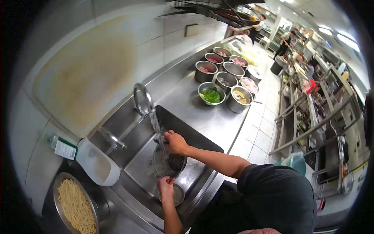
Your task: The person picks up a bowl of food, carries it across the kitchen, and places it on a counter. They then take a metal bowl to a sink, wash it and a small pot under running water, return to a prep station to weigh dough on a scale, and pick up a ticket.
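Over the sink [136,171], a dark round mesh strainer [177,162] is held tilted under the running faucet [144,99]. Water [155,123] pours onto it and splashes, blurring part of the mesh. My right hand [177,143] is closed at its upper edge, where something dark shows by the fingers. At the lower rim, my left hand [166,186] grips with fingers bent. A round metal bowl [178,195] sits in the sink beside my left hand, partly covered by it.
Left of the sink stand a pan of noodles [78,206], a white plastic container [97,163] and a green-capped bottle [64,150]. Several metal pots [226,80] and a bowl of green vegetables [211,94] line the counter. Two people [283,43] stand far back.
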A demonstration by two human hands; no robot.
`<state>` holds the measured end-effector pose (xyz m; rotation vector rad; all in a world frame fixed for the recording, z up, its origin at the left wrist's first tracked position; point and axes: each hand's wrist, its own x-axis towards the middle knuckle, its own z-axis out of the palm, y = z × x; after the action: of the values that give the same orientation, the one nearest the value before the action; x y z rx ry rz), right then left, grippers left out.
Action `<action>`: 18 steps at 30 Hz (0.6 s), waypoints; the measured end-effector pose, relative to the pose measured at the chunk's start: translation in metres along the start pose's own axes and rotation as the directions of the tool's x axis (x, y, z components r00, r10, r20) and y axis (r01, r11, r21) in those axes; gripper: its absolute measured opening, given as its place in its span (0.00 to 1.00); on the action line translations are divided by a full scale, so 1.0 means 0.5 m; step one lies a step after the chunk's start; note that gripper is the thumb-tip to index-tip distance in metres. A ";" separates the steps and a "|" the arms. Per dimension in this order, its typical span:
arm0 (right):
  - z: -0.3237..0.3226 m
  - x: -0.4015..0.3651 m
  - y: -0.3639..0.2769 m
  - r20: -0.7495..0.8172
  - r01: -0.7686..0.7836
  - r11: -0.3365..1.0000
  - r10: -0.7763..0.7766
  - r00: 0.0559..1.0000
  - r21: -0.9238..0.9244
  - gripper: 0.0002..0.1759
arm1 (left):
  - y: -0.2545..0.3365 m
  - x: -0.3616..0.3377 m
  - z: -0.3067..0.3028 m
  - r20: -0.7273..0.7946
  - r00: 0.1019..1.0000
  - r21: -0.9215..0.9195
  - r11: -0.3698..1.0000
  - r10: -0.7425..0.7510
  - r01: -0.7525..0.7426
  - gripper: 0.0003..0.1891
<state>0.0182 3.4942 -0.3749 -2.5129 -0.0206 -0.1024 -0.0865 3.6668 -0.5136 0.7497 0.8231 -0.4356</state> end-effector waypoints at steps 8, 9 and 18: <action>0.133 -0.056 0.087 0.244 -0.209 0.978 0.201 0.949 0.008 0.24 | 0.018 -0.069 0.145 -0.018 0.974 0.313 0.927 0.225 -0.208 0.16; 0.144 -0.072 0.079 0.256 -0.198 0.979 0.178 0.950 0.052 0.23 | 0.023 -0.077 0.138 0.020 0.970 0.324 0.916 0.243 -0.237 0.17; 0.135 -0.104 0.113 0.539 0.420 0.865 -0.223 0.812 -0.275 0.16 | 0.071 -0.120 0.051 -0.032 0.918 0.531 0.785 0.396 -0.320 0.17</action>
<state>-0.0266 3.4885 -0.4665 -2.8305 -0.7166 0.4452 -0.0891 3.6757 -0.4399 1.4318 0.6736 -0.2560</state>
